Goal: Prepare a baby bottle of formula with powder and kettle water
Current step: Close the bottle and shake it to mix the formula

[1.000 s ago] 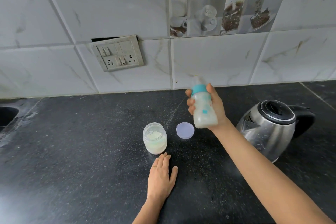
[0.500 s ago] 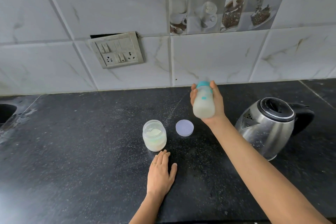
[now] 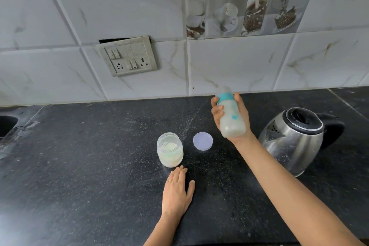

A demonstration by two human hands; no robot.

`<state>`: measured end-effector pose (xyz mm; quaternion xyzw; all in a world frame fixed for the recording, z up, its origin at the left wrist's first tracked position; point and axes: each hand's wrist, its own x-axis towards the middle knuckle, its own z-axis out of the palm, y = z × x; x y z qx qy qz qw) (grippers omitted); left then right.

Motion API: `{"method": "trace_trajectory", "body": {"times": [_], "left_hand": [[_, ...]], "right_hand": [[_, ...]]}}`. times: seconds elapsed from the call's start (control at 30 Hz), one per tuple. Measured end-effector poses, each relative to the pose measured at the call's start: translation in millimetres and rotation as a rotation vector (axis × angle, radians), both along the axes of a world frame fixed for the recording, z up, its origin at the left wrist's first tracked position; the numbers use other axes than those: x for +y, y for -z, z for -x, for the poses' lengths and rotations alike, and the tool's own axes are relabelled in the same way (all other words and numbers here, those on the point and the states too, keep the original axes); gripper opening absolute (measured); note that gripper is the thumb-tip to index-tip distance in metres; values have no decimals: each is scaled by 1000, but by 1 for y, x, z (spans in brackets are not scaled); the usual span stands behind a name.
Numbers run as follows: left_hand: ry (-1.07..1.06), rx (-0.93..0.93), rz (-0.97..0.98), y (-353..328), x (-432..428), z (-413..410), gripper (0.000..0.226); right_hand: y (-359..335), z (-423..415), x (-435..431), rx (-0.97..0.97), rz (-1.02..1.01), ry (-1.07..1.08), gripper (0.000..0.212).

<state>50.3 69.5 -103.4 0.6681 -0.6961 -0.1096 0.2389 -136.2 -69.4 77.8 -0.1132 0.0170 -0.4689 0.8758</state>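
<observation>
My right hand (image 3: 242, 118) grips a baby bottle (image 3: 231, 120) with a teal collar and a clear teat, held in the air above the counter. The bottle is tilted slightly left and holds milky white liquid. A small clear jar of pale powder (image 3: 170, 151) stands open on the black counter, its round lilac lid (image 3: 202, 141) lying flat just to its right. My left hand (image 3: 176, 191) rests flat on the counter, fingertips just in front of the jar. A steel kettle (image 3: 293, 140) with a black lid and handle stands to the right of the bottle.
The black speckled counter (image 3: 89, 175) runs to a white tiled wall with a switch and socket panel (image 3: 127, 56). A sink edge (image 3: 6, 126) shows at the far left. White specks are scattered over the counter around the jar.
The bottle in my right hand has shifted: it rose and straightened half a second ago, and now tilts left again. My left hand stays flat on the counter.
</observation>
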Motion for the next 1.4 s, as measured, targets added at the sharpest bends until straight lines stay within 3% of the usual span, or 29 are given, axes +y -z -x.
{"method": "trace_trajectory", "body": {"times": [0.07, 0.23, 0.4, 0.53, 0.7, 0.83, 0.9, 1.07, 1.13, 1.27, 1.33, 1.4], "left_hand": [[1, 3, 2, -2, -1, 0, 49], [7, 16, -1, -2, 0, 1, 47], [7, 9, 3, -2, -1, -1, 48], [7, 13, -3, -2, 0, 0, 48], [8, 2, 1, -2, -2, -1, 48], [3, -1, -3, -1, -1, 0, 48], [2, 0, -3, -1, -1, 1, 48], [-2, 0, 2, -1, -1, 1, 47], [-4, 2, 14, -2, -1, 1, 46], [-9, 5, 17, -3, -1, 2, 46], [-9, 3, 18, -2, -1, 2, 46], [-8, 1, 17, -2, -1, 2, 46]], "right_hand": [[-4, -2, 3, 87, 104, -18, 48], [4, -6, 1, -131, -193, 51, 49], [-9, -8, 10, -5, 18, -41, 48], [-10, -5, 6, -197, -256, 74, 47], [-21, -2, 13, 158, 46, 45, 53], [-28, -6, 18, 267, -18, 174, 62], [-35, -11, 22, 346, 75, 195, 61], [-45, -16, 27, 698, 427, 417, 94], [-46, -15, 28, 777, 474, 486, 97], [-43, -9, 27, 740, 469, 472, 72], [-47, -3, 29, 662, 503, 266, 59], [-49, 3, 29, 586, 598, 54, 60]]}}
